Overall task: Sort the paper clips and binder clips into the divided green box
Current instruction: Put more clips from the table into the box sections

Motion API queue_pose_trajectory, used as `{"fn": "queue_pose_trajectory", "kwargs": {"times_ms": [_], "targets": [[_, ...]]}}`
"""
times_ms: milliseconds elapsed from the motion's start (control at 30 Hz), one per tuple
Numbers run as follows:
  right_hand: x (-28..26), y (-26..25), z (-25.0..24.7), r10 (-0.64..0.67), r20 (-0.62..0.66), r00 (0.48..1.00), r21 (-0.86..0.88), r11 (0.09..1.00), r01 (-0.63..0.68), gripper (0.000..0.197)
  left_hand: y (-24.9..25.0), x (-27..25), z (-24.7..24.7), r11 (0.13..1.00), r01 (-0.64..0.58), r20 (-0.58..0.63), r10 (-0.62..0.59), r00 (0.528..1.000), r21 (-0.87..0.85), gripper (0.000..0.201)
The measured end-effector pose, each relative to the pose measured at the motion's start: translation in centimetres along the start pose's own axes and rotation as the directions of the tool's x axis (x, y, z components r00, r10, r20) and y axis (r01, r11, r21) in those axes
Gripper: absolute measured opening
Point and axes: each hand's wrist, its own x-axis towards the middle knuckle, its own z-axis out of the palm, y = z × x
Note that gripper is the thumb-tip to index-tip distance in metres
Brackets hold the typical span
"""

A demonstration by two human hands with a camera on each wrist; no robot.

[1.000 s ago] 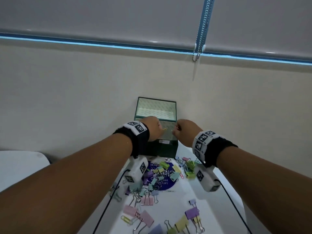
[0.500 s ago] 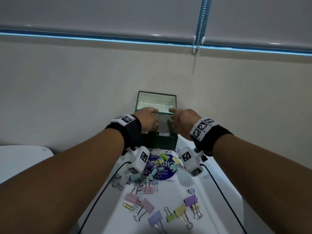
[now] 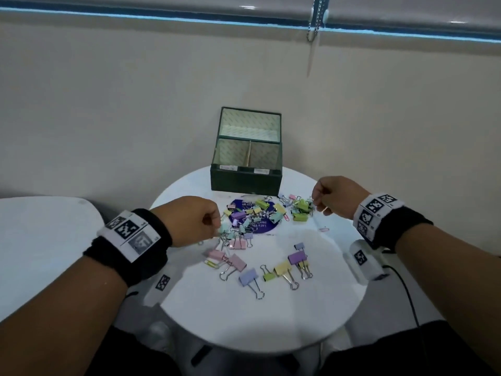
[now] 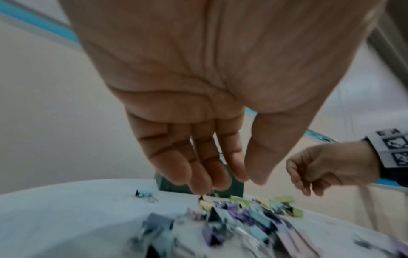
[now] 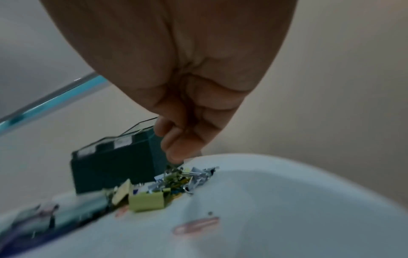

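The green box [image 3: 246, 183] stands open at the back of the round white table [image 3: 271, 321], with two front compartments and its lid up. Pastel binder clips [image 3: 244, 234] and a few paper clips lie piled in front of it. My left hand [image 3: 214, 221] hovers over the pile's left edge; in the left wrist view its fingers [image 4: 198, 176] reach down, relaxed and empty. My right hand [image 3: 318, 206] hangs over the green binder clips [image 3: 301, 210] with fingers [image 5: 176, 144] curled; I see nothing in it. A pink paper clip [image 5: 196, 225] lies near it.
A purple round label [image 3: 260, 227] lies under the pile. More binder clips [image 3: 284, 267] and a yellow paper clip [image 3: 212, 264] sit nearer me. A second white surface [image 3: 40, 234] is at the left. The wall [image 3: 135, 118] is right behind the box.
Both hands have drawn back from above the box and dropped to the clip pile, left hand to its left side, right hand to its right. The head view has tilted down.
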Motion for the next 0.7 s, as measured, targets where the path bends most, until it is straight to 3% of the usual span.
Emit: {"fn": "queue_pose_trajectory", "kwargs": {"times_ms": [67, 133, 200, 300, 467, 600, 700], "targets": [[-0.7, 0.2, 0.0, -0.065, 0.036, 0.997, -0.3, 0.951, 0.073, 0.018, 0.3, -0.7, 0.8, 1.0, -0.024, 0.024, 0.024, 0.999, 0.016, 0.009], [-1.5, 0.6, 0.6, -0.025, 0.155, 0.988, -0.543, 0.833, 0.107, 0.016, 0.7, -1.0, 1.4, 0.998, -0.054, 0.09, 0.051, 0.995, 0.032, 0.026], [-1.9, 1.1, 1.4, 0.016, 0.213, 0.977, -0.638, 0.759, 0.127, 0.019, 1.2, -1.0, 1.9, 0.995, -0.063, 0.123, 0.053, 0.991, 0.079, 0.041], [-2.0, 1.5, 2.2, -0.038, 0.185, 0.982, -0.638, 0.755, 0.15, 0.022, 1.6, -0.6, 2.5, 0.995, -0.052, 0.101, 0.043, 0.994, 0.09, 0.043], [-2.1, 0.9, 2.5, -0.045, 0.194, 0.98, -0.612, 0.775, 0.157, 0.018, 1.8, 0.5, 3.2, 0.995, -0.042, 0.032, 0.04, 0.999, 0.088, 0.03], [-1.5, -0.8, 1.8, -0.107, 0.034, 0.994, -0.448, 0.887, 0.111, 0.016, 1.9, 1.4, 3.8, 0.99, -0.072, -0.008, 0.074, 0.997, 0.122, 0.025], [-1.0, -2.5, 2.7, -0.054, 0.141, 0.989, -0.45, 0.886, 0.112, 0.025, 1.7, 1.7, 3.8, 0.985, -0.039, 0.045, 0.032, 0.998, 0.167, 0.037]]}}
